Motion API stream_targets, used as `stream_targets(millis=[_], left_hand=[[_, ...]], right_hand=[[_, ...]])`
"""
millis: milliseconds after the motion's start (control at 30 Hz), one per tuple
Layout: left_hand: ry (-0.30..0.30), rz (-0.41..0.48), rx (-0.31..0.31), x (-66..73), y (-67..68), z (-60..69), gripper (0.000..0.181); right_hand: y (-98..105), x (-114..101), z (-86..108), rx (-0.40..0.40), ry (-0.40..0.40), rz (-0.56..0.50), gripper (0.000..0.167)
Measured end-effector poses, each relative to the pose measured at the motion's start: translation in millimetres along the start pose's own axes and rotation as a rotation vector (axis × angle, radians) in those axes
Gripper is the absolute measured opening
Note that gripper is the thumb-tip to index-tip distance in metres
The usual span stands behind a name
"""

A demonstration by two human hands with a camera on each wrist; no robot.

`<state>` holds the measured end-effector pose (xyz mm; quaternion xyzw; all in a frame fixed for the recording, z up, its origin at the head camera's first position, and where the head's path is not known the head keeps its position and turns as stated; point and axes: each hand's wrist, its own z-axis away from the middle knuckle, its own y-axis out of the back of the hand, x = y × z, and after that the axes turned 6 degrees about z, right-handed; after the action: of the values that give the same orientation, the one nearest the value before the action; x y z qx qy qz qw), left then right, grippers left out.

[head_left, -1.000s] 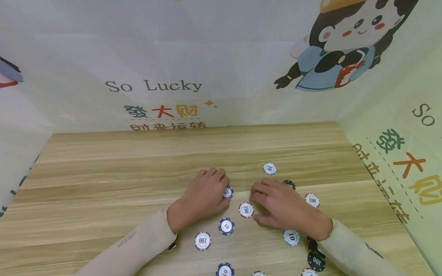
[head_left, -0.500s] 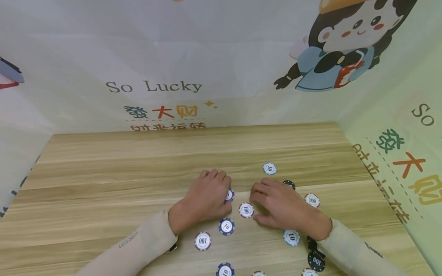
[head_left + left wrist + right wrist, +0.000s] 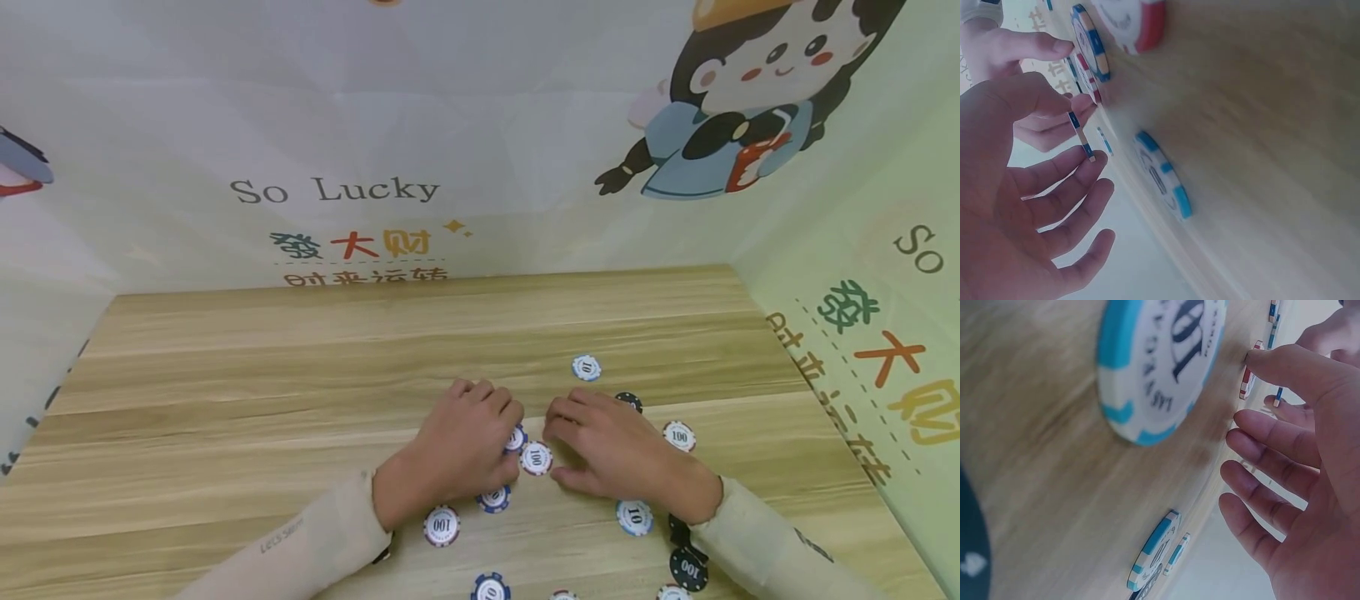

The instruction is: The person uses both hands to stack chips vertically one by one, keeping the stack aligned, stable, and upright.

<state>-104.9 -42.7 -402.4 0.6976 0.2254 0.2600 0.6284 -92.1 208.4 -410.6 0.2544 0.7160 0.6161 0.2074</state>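
Item one, our landmark: a red-edged 100 chip, flat on the wooden counter. Item two: a dark-blue-edged chip, just beyond and left of the landmark, pinched by the left hand between thumb and fingertips; we cannot tell whether it is clear of the wood. Item three: the right hand, right of the landmark, fingers loosely bent, gripping nothing; we cannot tell whether its thumb touches the landmark. Item four: a blue-edged 10 chip, near side and left of the landmark, partly covered by the left thumb. Item five: a light-blue-edged 10 chip, near side and right of the landmark.

Handling, in our judgement: pinched chip light, stiff, smooth-faced and a little slippery, hardly fragile; best held by opposite edges of its rim, thumb against fingertips.
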Motion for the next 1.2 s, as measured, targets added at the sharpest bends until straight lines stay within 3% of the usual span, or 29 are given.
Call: stream_targets(millis=[400, 733, 1200], left_hand=[[-0.080, 0.006, 0.065, 12.2, -1.1, -0.7, 0.040], [-0.109, 0.003, 0.055, 17.1, -3.0, -3.6, 0.040], [-0.139, -0.015, 0.082, 18.9, -6.3, -8.0, 0.033]], right_hand=[[-3.4, 1.1, 1.2, 0.006, -0.001, 0.011, 0.038], [-3.1, 0.9, 3.0, -0.009, -0.024, 0.008, 0.042], [-3.0, -1.9, 1.0, -0.004, -0.061, -0.121, 0.045]])
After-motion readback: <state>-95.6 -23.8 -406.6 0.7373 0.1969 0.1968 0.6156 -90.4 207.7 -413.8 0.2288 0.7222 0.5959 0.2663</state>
